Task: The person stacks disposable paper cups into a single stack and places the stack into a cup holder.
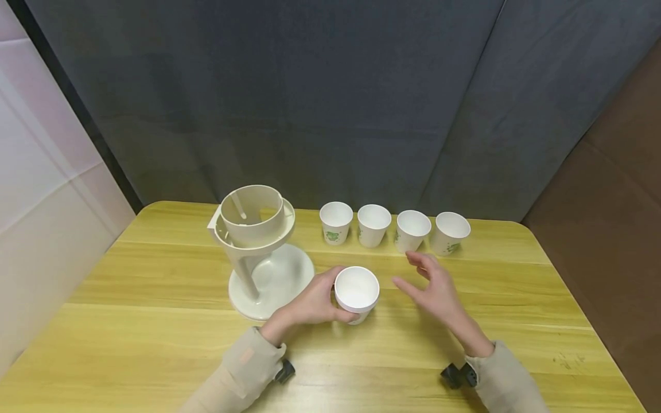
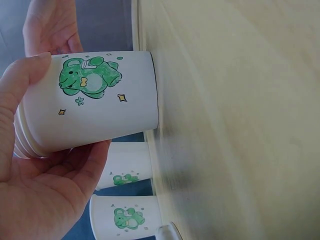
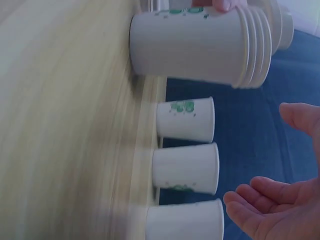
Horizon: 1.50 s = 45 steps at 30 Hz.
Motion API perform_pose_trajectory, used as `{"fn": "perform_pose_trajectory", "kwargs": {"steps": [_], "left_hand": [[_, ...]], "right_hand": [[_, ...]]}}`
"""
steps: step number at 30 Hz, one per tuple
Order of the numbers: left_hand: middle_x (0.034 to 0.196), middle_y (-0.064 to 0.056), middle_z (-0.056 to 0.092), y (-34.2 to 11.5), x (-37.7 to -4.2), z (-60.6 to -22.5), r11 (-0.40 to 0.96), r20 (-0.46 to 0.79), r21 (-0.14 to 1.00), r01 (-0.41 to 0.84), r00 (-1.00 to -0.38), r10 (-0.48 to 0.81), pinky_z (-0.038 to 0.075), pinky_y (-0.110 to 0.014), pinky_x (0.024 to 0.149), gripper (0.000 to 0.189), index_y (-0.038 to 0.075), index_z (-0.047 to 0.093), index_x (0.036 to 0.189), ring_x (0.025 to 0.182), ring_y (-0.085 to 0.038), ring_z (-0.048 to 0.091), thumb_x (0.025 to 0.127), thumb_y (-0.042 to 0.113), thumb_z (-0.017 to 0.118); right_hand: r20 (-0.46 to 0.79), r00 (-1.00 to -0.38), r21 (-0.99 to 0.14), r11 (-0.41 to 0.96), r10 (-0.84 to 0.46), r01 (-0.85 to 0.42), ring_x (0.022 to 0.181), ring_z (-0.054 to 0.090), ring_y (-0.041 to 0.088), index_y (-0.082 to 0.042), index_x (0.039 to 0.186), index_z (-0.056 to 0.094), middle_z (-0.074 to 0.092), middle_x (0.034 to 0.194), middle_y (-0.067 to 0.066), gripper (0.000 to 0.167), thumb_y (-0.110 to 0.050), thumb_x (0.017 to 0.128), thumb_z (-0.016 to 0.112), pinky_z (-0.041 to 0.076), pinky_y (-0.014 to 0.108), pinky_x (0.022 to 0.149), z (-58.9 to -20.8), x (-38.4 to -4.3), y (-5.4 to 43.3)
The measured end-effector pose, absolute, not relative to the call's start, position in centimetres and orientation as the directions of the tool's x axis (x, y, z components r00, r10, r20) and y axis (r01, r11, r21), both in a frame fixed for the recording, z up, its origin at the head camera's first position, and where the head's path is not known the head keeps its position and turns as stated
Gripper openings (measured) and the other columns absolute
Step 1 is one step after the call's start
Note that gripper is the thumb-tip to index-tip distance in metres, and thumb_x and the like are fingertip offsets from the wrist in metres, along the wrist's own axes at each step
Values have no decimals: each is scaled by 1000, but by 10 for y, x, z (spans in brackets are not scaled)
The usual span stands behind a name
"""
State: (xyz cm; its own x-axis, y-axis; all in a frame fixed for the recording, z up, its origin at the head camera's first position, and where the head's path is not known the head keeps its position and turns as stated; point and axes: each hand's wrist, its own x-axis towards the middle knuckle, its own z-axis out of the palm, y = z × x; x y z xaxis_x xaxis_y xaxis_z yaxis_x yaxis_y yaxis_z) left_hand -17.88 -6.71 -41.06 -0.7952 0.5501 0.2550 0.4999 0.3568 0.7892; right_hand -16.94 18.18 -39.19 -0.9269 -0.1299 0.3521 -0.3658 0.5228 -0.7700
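The cup stack (image 1: 357,291) is upright, long axis vertical, just right of the white stand (image 1: 256,233) — the left hand (image 1: 321,299) grips its stand-facing side. The right hand (image 1: 435,291) hangs farther out from the stand, apart from the stack, thumb and fingers spread, holding nothing — the left is nearer.

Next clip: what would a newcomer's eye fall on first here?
Probably the bulky off-white stand at the left of the table, topped by a round open cylinder. Then the four white paper cups lined up near the back edge, and the nested cup stack in front of them, gripped by the left hand.
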Motion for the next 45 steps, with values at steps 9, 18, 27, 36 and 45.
{"fn": "perform_pose_trajectory", "kwargs": {"steps": [9, 18, 27, 36, 45], "left_hand": [[113, -10, 62, -67, -178, -411, 364, 248, 792, 491, -802, 543, 44, -40, 94, 71, -1, 51, 121, 104, -23, 58, 60, 13, 86], [115, -10, 61, -67, -178, -408, 365, 226, 802, 472, -806, 547, 44, -40, 95, 72, -1, 51, 123, 105, -23, 57, 61, 14, 85], [115, -10, 61, -67, -179, -409, 356, 232, 803, 478, -800, 553, 44, -39, 94, 72, -1, 51, 123, 105, -23, 57, 61, 14, 86], [114, -9, 61, -67, -179, -408, 359, 230, 803, 475, -804, 548, 45, -38, 93, 71, 0, 51, 122, 104, -22, 58, 61, 13, 85], [114, -9, 61, -67, -179, -409, 357, 233, 802, 478, -801, 551, 44, -38, 95, 71, -1, 51, 122, 105, -22, 58, 61, 12, 85]], "right_hand": [[324, -943, -759, 574, -78, -308, 108, 52, 40, 12, 119, 52, 55, 116, 27, 54, -6, 75, 77, 44, 50, 93, -395, -175, 201], [286, -958, -768, 591, -29, -247, 111, 50, 41, 13, 122, 49, 52, 121, 29, 54, -9, 79, 74, 42, 51, 95, -399, -181, 219], [301, -953, -757, 614, 23, -224, 108, 52, 41, 14, 120, 51, 52, 118, 29, 52, -9, 79, 74, 44, 51, 93, -405, -185, 234], [297, -953, -754, 628, 67, -191, 107, 51, 42, 15, 119, 51, 52, 118, 30, 51, -11, 81, 72, 43, 51, 92, -409, -190, 249], [275, -951, -755, 644, 138, -125, 107, 50, 43, 16, 120, 49, 50, 118, 31, 55, -16, 82, 72, 43, 51, 92, -415, -200, 261]]}}
